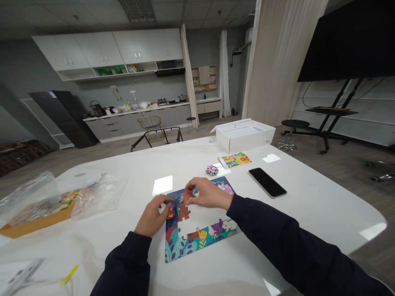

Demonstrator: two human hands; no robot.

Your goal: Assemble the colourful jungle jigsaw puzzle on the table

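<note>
A colourful jigsaw puzzle lies on the white table, its border joined and part of its middle showing a pale surface. Above its upper part, my right hand pinches a small puzzle piece between thumb and fingers. My left hand rests at the puzzle's left edge, fingers apart and fingertips touching the upper left border. Brown pieces sit just right of the left fingertips. Behind the puzzle is a small pile of loose pieces.
A picture card, a black phone and a white box lie beyond the puzzle to the right. At the left are an orange tray and clear plastic bags. A yellow tie lies near the front left.
</note>
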